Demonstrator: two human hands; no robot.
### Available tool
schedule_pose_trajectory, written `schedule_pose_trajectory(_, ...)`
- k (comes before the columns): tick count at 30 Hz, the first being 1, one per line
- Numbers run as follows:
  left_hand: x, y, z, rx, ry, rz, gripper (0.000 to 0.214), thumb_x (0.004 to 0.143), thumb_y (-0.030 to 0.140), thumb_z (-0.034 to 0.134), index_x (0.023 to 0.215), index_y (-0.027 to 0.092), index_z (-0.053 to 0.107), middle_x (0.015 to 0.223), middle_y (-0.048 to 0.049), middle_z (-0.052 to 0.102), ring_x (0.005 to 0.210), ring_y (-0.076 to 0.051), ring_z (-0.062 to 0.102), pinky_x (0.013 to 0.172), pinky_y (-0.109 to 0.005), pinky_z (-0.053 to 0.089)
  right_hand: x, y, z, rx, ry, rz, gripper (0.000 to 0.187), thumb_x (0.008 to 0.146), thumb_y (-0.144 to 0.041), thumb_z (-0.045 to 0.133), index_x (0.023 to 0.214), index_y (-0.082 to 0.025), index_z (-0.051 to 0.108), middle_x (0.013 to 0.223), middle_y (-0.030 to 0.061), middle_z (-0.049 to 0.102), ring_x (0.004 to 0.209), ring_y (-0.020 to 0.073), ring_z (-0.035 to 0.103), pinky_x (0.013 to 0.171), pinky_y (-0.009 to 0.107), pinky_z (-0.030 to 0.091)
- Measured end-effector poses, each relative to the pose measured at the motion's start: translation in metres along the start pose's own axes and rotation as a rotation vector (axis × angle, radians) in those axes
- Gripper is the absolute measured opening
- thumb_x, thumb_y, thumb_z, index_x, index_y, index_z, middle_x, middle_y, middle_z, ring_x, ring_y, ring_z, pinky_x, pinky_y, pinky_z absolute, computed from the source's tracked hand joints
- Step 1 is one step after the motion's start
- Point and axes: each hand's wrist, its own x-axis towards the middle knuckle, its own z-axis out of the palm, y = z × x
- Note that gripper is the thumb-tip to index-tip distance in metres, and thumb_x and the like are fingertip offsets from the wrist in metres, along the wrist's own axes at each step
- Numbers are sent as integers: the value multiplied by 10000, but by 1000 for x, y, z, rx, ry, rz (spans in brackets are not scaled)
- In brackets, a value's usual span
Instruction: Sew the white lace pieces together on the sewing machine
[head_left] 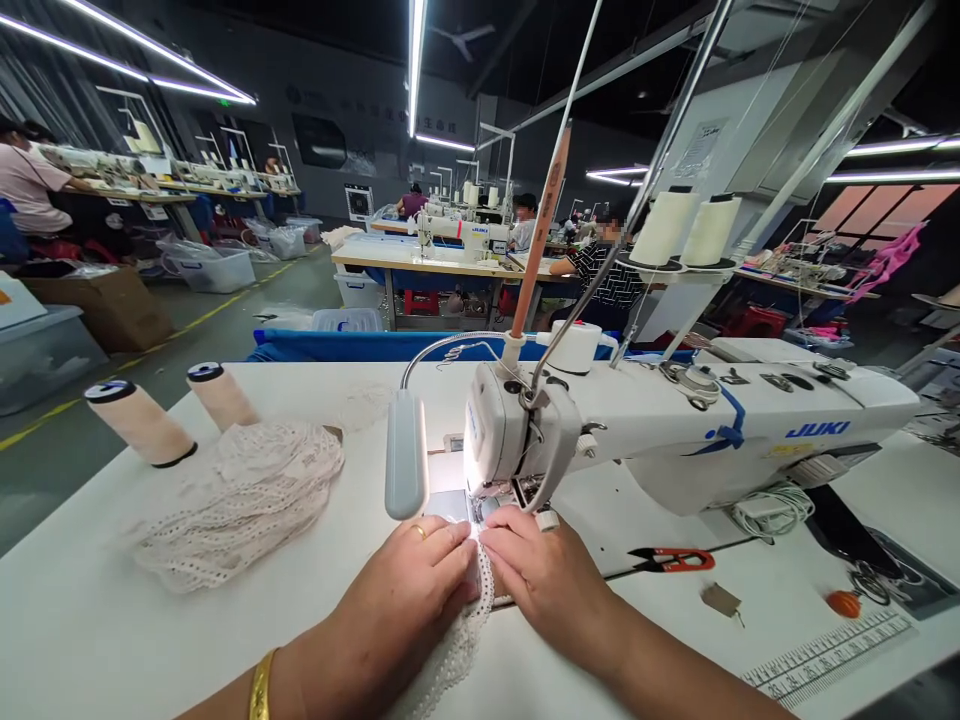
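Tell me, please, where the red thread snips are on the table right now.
In the head view, the red thread snips lie flat on the white table, to the right of the right hand, in front of the sewing machine.
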Motion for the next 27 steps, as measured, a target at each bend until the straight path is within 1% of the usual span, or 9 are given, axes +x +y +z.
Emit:
schedule_pose_trajectory(2,0,-1,1,-8,9,11,172,1048,155,499,1070,174,669,1138,-112,757,1004,-296,704,876,-459,625,0,1,1,-14,27,7,257,1002,-79,515,968,-227,722,1051,52,766,799,201,651,661,323,433)
schedule_pose_trajectory(5,2,-1,1,-9,8,11,205,1062,166,472,1114,173,671,1069,-106,750,985,-298,704,866,-463,624,1,3,2,-27,58,33,300,977,-55,511,1024,-238,744,1094,58,784,859,224,687,716,340,475)
schedule_pose_trajectory(7,4,-1,2,-1,11,9,218,1064,158,461,1117,170,673,1039,-103,745,971,-297,703,858,-463,622,1,4,4,-27,74,44,313,959,-48,518,1037,-240,753,1104,62,789,908,240,704,752,347,497)
schedule_pose_trajectory(10,6,-1,3,18,28,8,212,1060,155,469,1098,166,677,997,-99,737,950,-299,702,830,-459,620,1,5,6,-20,82,55,315,963,-58,524,1061,-244,760,1087,59,793,927,246,715,775,350,520)
schedule_pose_trajectory(13,6,-1,4,28,25,-7,221,1052,145,467,1109,164,680,988,-99,733,948,-302,700,825,-463,614,1,5,7,-20,83,54,304,981,-77,517,1068,-238,760,1078,61,795,914,246,723,770,352,533)
schedule_pose_trajectory(18,6,1,3,-9,13,-32,242,1049,137,454,1139,188,673,1011,-92,739,986,-292,691,876,-452,593,3,5,8,-34,96,53,300,977,-71,503,1020,-237,749,1070,64,795,879,231,724,732,333,527)
schedule_pose_trajectory(23,6,1,3,-33,31,-44,218,1041,133,458,1067,207,662,1013,-81,747,992,-278,683,883,-429,577,4,5,7,-35,104,40,312,974,-64,487,1004,-229,750,1058,63,798,861,227,715,719,336,521)
schedule_pose_trajectory(27,6,1,4,-22,18,-50,221,1034,124,457,1066,200,662,1004,-82,745,994,-285,681,879,-446,575,5,5,7,-28,126,31,297,967,-65,503,987,-223,755,1078,59,803,877,230,718,728,339,528)
